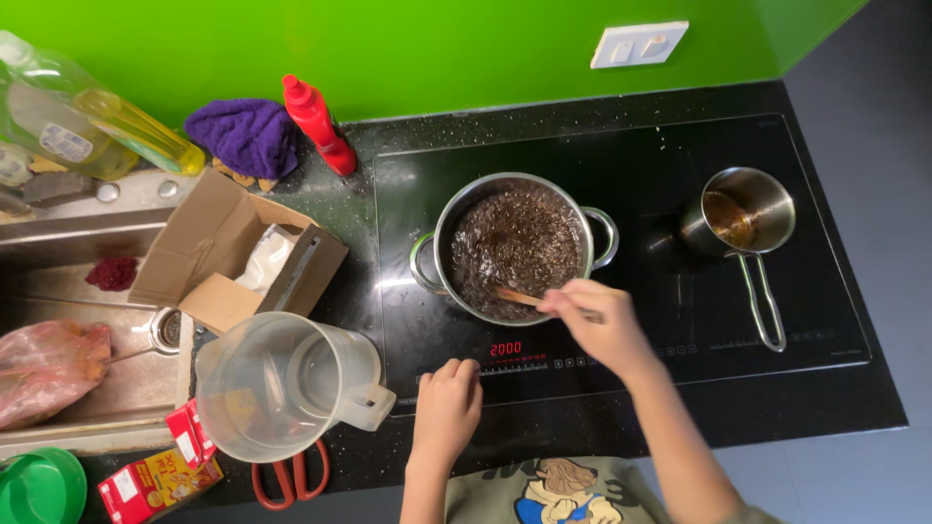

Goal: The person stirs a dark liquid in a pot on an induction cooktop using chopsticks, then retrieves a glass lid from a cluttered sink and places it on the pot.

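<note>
- Hob (680,165) is sitting flush in the black counter; the bare glass between pot (515,250) and saucepan (743,213) is giving free room, and the hob's front strip is staying open apart from the left hand (447,403).
- Left of the hob, box (228,257) and jug (282,383) are crowding the counter up to the sink (58,252).
- Right hand (597,325) is hovering over the pot's front rim, fingers gripping a wooden spoon (519,298); its tip is dipping into the pot.
- Left hand is resting curled, holding nothing, at the hob's front edge.
- Pot is holding dark, bubbling liquid; saucepan is holding a little brown liquid; jug is looking empty.
</note>
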